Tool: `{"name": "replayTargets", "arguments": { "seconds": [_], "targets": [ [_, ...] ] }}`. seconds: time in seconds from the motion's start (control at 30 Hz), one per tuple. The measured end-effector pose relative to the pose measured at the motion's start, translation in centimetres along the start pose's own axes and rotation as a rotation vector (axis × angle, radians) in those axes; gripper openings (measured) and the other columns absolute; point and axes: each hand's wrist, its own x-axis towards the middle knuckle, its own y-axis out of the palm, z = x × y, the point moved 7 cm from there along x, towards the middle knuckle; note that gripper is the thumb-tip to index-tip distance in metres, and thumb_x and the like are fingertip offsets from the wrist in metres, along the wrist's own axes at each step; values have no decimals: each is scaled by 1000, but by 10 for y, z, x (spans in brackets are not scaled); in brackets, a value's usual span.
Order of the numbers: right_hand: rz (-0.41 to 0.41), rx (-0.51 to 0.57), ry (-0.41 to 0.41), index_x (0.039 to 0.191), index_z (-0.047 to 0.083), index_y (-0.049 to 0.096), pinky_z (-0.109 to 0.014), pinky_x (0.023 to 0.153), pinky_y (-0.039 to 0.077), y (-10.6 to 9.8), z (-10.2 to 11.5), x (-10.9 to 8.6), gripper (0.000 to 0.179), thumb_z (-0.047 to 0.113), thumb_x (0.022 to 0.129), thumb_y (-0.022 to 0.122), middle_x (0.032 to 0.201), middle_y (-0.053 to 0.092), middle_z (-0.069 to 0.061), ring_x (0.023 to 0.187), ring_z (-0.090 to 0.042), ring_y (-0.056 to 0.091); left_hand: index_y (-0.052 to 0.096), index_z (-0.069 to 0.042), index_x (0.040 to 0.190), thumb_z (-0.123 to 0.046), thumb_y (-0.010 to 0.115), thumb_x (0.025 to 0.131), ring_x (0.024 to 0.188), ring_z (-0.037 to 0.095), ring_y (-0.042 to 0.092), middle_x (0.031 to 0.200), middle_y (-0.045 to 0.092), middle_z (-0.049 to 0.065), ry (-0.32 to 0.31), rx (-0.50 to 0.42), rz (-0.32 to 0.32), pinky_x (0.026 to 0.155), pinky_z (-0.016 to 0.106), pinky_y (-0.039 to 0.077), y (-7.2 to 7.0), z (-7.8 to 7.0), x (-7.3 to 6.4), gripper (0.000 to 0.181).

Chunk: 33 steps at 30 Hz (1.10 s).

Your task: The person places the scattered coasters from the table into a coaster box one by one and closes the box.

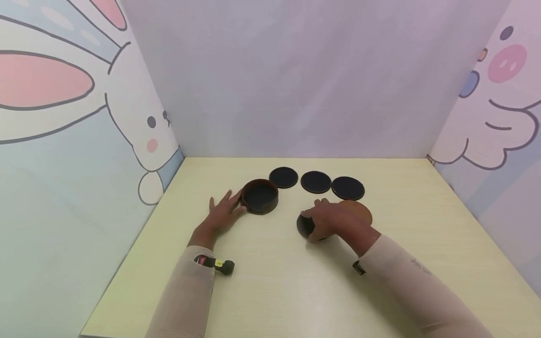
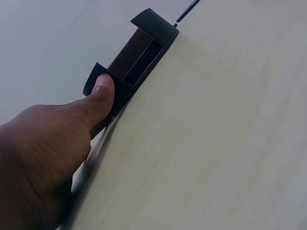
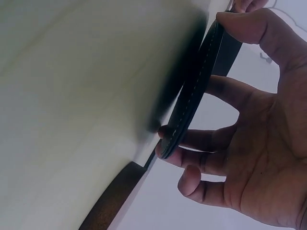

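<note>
In the head view my right hand [image 1: 325, 219] pinches a round black coaster [image 3: 194, 96] by its edge. The right wrist view shows this coaster tilted over the table, with pale stitching along its rim, the thumb at one end and fingertips at the other. My left hand [image 1: 221, 216] rests against the left side of a round, dark coaster holder [image 1: 270, 206], its fingers spread. In the left wrist view the thumb presses on the holder's wall [image 2: 156, 26] beside a cut-out; the other fingers are hidden there.
Three black coasters, left [image 1: 283, 177], middle [image 1: 316, 182] and right [image 1: 348, 188], lie in a row toward the back of the pale table [image 1: 262, 291]. A brown disc [image 1: 359, 212] lies partly behind my right hand. Cartoon-printed walls stand at both sides, a plain one behind.
</note>
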Motion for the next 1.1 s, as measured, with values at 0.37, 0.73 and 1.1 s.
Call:
{"name": "replayTargets", "arguments": {
  "seconds": [0.37, 0.73, 1.1],
  "targets": [
    [-31, -41, 15, 159, 33, 59, -65, 98, 52, -2, 4, -3, 80, 50, 83, 79, 170, 47, -17, 154, -44, 46, 17, -39, 176, -64, 43, 112, 174, 33, 12, 179, 36, 0, 5, -24, -16, 131, 74, -18, -2, -2, -4, 73],
    [-122, -31, -21, 157, 20, 61, -59, 90, 58, -4, 7, 3, 85, 50, 82, 88, 147, 56, -22, 124, -40, 58, 17, -37, 176, -62, 43, 113, 173, 35, 12, 179, 36, 3, 12, -15, -19, 131, 75, -17, -2, -3, -4, 73],
    [-183, -1, 1, 163, 19, 54, -61, 96, 60, -9, 3, 5, 91, 53, 85, 85, 164, 45, -31, 136, -46, 57, 17, -38, 176, -62, 43, 113, 174, 33, 11, 180, 34, 1, -4, -12, -9, 131, 74, -17, -1, -3, -4, 72]
  ]
}}
